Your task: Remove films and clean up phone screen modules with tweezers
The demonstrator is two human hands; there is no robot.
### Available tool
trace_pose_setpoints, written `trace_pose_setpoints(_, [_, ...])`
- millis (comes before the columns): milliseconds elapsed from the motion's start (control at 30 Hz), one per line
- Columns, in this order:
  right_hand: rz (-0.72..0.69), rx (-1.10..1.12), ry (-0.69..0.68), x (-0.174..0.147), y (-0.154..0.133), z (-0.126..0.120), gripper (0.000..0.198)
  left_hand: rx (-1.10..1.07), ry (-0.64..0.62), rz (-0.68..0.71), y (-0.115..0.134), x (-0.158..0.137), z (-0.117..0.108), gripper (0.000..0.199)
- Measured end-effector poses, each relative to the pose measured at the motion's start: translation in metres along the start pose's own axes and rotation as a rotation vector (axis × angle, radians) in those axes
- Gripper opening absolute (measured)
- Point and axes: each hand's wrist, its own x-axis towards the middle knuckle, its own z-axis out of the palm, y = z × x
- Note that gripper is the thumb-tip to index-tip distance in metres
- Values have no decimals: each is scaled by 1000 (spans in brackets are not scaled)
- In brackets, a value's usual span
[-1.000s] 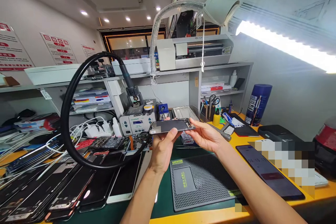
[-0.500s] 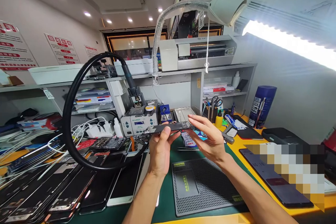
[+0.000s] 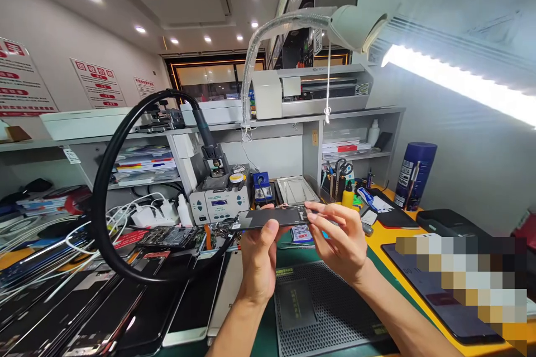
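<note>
In the middle of the head view, a thin dark phone screen assembly [image 3: 272,217] is held up nearly level, bare inner side showing with small metal parts at its right end. My left hand [image 3: 259,259] is closed on it from below, thumb along the near edge. At the right end, the fingers of my right hand [image 3: 341,237] close on the corner; their tips partly hide it. Below lies a grey perforated mat [image 3: 330,301] on the green work surface.
Several phone screens [image 3: 100,301] and white cables [image 3: 79,234] crowd the left. A black hose [image 3: 100,201] loops in front of the rework station [image 3: 218,201]. On the right are a phone [image 3: 444,290] and a blue can [image 3: 414,175]. A bright lamp [image 3: 452,81] hangs above.
The phone screen assembly has tilted, showing more of its upper face. My right fingertips have drawn together and moved onto its right end. The view has tipped upward slightly.
</note>
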Motion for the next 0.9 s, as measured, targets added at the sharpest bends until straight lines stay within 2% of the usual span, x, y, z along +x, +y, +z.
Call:
trace_pose_setpoints(200, [-69,-31,55,-3,-5,-4,66,5,-9,16,-4,-9,-2,48])
trace_pose_setpoints(433, [-75,-54,57,8,-17,-11,46,19,2,27,0,-17,0,53])
trace_pose_setpoints(567, [-65,-60,138,7,-18,-11,45,41,-78,42,4,-20,3,50])
trace_pose_setpoints(667, [-52,-66,214,4,-13,-7,50,66,-92,64,6,-21,3,47])
trace_pose_setpoints(733, [-42,-70,240,2,-9,-5,46,96,-93,97,7,-21,4,49])
trace_pose_setpoints(900, [-3,-34,200,0,-8,0,45,154,-77,143,6,-20,3,54])
